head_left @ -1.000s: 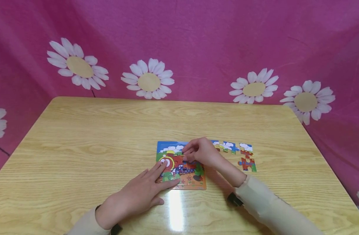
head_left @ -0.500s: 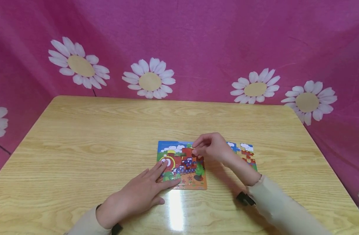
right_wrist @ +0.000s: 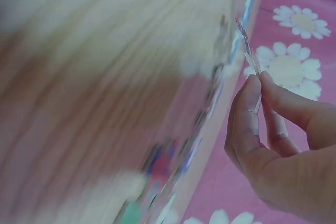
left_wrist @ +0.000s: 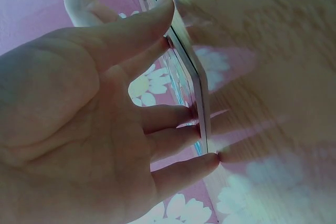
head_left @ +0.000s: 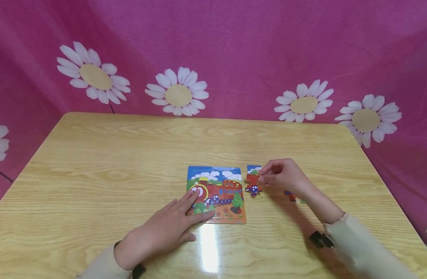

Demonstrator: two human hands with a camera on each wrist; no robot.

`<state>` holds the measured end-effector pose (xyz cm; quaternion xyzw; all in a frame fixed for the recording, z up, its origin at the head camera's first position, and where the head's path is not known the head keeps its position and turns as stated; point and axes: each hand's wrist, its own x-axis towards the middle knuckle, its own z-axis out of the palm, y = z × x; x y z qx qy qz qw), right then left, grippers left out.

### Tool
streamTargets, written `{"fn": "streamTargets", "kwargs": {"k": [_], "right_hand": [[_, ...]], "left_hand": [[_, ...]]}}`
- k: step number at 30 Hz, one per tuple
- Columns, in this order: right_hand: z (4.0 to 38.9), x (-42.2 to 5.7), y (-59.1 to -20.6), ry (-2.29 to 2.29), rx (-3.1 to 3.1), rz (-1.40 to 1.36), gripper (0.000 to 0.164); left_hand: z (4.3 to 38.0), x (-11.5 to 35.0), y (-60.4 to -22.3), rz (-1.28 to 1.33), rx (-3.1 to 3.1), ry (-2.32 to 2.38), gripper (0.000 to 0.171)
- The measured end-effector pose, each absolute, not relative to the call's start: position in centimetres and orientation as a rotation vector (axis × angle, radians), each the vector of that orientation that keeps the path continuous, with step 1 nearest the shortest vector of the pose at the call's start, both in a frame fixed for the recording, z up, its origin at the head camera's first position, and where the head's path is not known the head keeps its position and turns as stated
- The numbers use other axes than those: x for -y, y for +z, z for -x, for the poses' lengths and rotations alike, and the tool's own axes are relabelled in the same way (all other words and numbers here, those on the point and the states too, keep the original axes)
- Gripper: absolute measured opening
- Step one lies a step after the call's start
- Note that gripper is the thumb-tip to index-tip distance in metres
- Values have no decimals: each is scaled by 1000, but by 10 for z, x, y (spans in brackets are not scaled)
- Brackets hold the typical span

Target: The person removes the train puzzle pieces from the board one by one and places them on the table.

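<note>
A picture puzzle board (head_left: pixel 230 213) with a red cartoon train lies on the table. My left hand (head_left: pixel 162 226) rests on its lower left part, fingers straight and spread over the train's face. In the left wrist view, fingertips (left_wrist: pixel 181 116) touch the board's edge (left_wrist: pixel 197 85). Just right of the board, my right hand (head_left: pixel 286 178) pinches a strip of puzzle pieces (head_left: pixel 253 181) between thumb and fingertips; it shows sky, red and a wheel. Seen edge-on in the right wrist view, the strip (right_wrist: pixel 248 43) is thin and raised off the table.
More loose puzzle pieces (head_left: pixel 291 196) lie right of the board, partly hidden behind the right hand and forearm. The wooden table (head_left: pixel 112 166) ends at the back against a pink cloth (head_left: pixel 241 50) with white daisies.
My right hand has moved right, carrying the puzzle strip from over the board to beside it. The train picture beneath is now uncovered. The left hand stays in place.
</note>
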<state>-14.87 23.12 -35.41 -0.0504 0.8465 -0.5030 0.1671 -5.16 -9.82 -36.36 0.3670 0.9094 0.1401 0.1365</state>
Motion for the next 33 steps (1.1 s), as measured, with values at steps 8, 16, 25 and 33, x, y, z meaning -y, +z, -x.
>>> {"fn": "streamTargets", "kwargs": {"k": [8, 16, 25, 33], "right_hand": [[139, -259, -358, -1273, -2529, 130, 11], [134, -270, -360, -996, -2778, 218, 4], [131, -271, -360, -874, -2869, 238, 5], [130, -268, -357, -944, -2851, 255, 8]], "left_hand": [[51, 98, -364, -1096, -2652, 398, 60], [51, 99, -365, -1100, -2659, 402, 60], [51, 99, -365, -1108, -2661, 391, 59], [51, 98, -365, -1092, -2650, 393, 59]]}}
